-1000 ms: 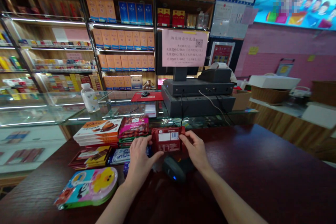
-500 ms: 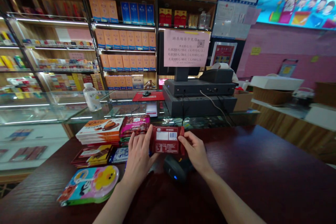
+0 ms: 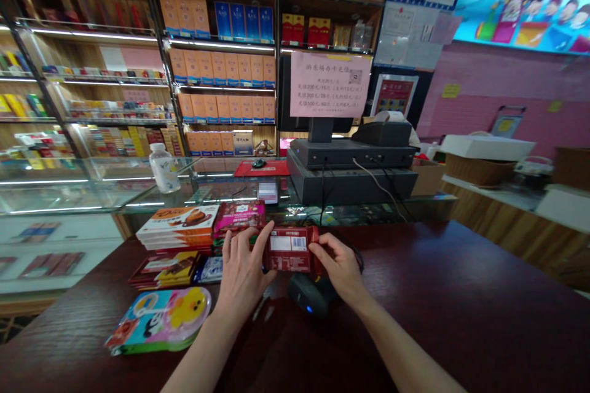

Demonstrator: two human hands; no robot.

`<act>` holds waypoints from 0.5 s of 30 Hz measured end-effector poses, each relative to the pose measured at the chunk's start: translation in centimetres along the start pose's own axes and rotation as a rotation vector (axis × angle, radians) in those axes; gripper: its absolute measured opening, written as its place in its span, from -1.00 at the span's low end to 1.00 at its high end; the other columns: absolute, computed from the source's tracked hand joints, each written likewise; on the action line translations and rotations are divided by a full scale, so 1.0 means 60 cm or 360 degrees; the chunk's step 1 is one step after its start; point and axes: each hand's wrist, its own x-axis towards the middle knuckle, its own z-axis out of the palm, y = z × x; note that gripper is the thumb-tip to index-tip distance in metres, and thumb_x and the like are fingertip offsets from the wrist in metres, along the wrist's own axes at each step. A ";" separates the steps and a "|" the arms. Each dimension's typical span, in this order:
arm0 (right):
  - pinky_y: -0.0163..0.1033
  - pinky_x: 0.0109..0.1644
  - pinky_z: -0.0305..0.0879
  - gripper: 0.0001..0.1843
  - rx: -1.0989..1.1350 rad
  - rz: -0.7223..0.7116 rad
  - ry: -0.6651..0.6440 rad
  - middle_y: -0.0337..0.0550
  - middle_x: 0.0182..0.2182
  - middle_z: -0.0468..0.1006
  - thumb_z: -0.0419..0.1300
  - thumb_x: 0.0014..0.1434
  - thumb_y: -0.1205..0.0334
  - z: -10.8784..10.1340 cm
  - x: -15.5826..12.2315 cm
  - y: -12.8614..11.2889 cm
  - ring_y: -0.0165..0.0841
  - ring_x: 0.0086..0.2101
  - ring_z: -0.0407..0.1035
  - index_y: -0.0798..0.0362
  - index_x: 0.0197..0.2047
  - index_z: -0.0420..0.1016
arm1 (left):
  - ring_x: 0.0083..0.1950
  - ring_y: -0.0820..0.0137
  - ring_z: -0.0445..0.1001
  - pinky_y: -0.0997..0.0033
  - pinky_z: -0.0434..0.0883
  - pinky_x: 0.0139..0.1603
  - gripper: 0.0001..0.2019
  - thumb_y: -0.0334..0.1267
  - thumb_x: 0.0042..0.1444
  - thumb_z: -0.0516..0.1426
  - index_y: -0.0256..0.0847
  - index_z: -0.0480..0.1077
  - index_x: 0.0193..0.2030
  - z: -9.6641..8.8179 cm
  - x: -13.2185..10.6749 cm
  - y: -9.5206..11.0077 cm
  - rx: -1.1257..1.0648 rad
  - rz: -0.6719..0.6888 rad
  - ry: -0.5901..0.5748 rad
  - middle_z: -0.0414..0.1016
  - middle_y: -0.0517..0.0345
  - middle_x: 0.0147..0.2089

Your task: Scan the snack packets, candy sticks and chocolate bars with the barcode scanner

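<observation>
Between my two hands is a dark red chocolate packet [image 3: 289, 250], its printed back with a barcode facing me. My left hand [image 3: 244, 264] grips its left end, thumb below and fingers above. At the right end, my right hand [image 3: 341, 264] pinches the wrapper between thumb and fingers. Just under the packet a black barcode scanner [image 3: 308, 295] with a blue light lies on the dark wooden table [image 3: 437, 319]. Left of my left hand are a pink-purple chocolate stack [image 3: 239, 216], white and orange boxes [image 3: 179, 224], yellow and brown bars [image 3: 177, 269] and a colourful cartoon pack [image 3: 161, 318].
Behind the table runs a glass counter [image 3: 216, 187] bearing a plastic bottle [image 3: 164, 169] and a black cash register [image 3: 353, 163] with a pink notice [image 3: 329, 86] on its screen. Loose cables hang there. Shelves of boxed goods [image 3: 225, 107] line the back wall.
The packet has shifted slightly left and down relative to the scanner, with both hands still on it. The view has moved a little; the stacks stay in place.
</observation>
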 end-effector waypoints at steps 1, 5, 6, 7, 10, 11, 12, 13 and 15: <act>-0.32 -0.31 0.22 -0.70 0.0012 0.0011 0.0001 -0.27 -0.43 0.48 0.17 0.27 -0.02 -0.001 0.001 0.001 -0.38 -0.42 0.34 0.03 -0.34 0.46 | 0.30 0.01 0.27 -0.21 0.01 0.44 -0.13 -0.29 -0.05 0.31 -0.08 0.08 0.42 0.000 0.000 0.000 -0.0022 0.0026 0.0015 0.28 -0.11 0.27; -0.30 -0.30 0.25 -0.69 0.0110 0.0078 -0.0015 -0.27 -0.43 0.49 0.19 0.24 -0.05 -0.004 0.006 0.011 -0.36 -0.41 0.35 0.04 -0.34 0.47 | 0.45 0.03 0.10 -0.22 -0.14 0.49 -0.10 -0.34 -0.01 0.26 -0.17 -0.05 0.45 0.000 0.003 -0.001 -0.0155 0.0189 -0.0046 0.17 -0.13 0.42; -0.30 -0.30 0.26 -0.68 0.0135 0.0094 -0.0021 -0.27 -0.43 0.50 0.20 0.23 -0.06 -0.005 0.008 0.015 -0.36 -0.41 0.36 0.04 -0.34 0.47 | 0.45 0.05 0.11 -0.21 -0.15 0.49 -0.10 -0.35 0.00 0.25 -0.18 -0.06 0.46 0.001 0.004 -0.002 -0.0179 0.0207 -0.0063 0.21 -0.12 0.41; -0.29 -0.29 0.27 -0.68 0.0156 0.0111 -0.0027 -0.26 -0.43 0.51 0.20 0.23 -0.06 -0.005 0.009 0.018 -0.35 -0.41 0.37 0.04 -0.33 0.48 | 0.44 0.06 0.13 -0.20 -0.15 0.50 -0.10 -0.35 0.00 0.24 -0.17 -0.07 0.46 0.001 0.004 -0.002 -0.0190 0.0210 -0.0072 0.24 -0.10 0.39; -0.28 -0.29 0.30 -0.66 0.0206 0.0157 -0.0072 -0.26 -0.44 0.52 0.21 0.20 -0.09 -0.006 0.014 0.024 -0.34 -0.40 0.39 0.04 -0.33 0.49 | 0.40 0.06 0.20 -0.20 -0.13 0.50 -0.09 -0.34 -0.02 0.24 -0.16 -0.06 0.47 0.002 0.004 -0.004 -0.0177 0.0194 -0.0074 0.29 -0.08 0.35; -0.27 -0.29 0.31 -0.65 0.0212 0.0164 -0.0095 -0.26 -0.43 0.53 0.20 0.21 -0.10 -0.007 0.017 0.024 -0.33 -0.40 0.40 0.04 -0.32 0.49 | 0.39 0.06 0.22 -0.21 -0.13 0.50 -0.09 -0.34 -0.02 0.25 -0.16 -0.05 0.46 0.003 0.003 -0.005 -0.0168 0.0189 -0.0073 0.30 -0.07 0.34; -0.26 -0.26 0.33 -0.64 0.0211 0.0160 -0.0121 -0.24 -0.41 0.55 0.18 0.22 -0.10 -0.009 0.020 0.023 -0.32 -0.37 0.42 0.04 -0.31 0.51 | 0.39 0.06 0.22 -0.21 -0.14 0.50 -0.09 -0.33 -0.03 0.25 -0.16 -0.04 0.46 0.003 0.003 -0.006 -0.0163 0.0188 -0.0071 0.31 -0.07 0.34; -0.25 -0.23 0.34 -0.64 0.0205 0.0154 -0.0149 -0.21 -0.37 0.58 0.17 0.22 -0.10 -0.012 0.023 0.022 -0.30 -0.33 0.45 0.04 -0.27 0.53 | 0.39 0.06 0.22 -0.21 -0.15 0.50 -0.10 -0.33 -0.03 0.26 -0.16 -0.02 0.45 0.004 0.003 -0.007 -0.0159 0.0188 -0.0068 0.31 -0.07 0.33; -0.19 -0.11 0.37 -0.64 0.0192 0.0159 -0.0220 -0.15 -0.25 0.63 0.15 0.24 -0.07 -0.024 0.029 0.020 -0.26 -0.23 0.49 0.05 -0.13 0.55 | 0.39 0.06 0.21 -0.20 -0.17 0.50 -0.12 -0.33 -0.03 0.26 -0.17 0.01 0.44 0.005 0.002 -0.011 -0.0152 0.0178 -0.0057 0.30 -0.08 0.33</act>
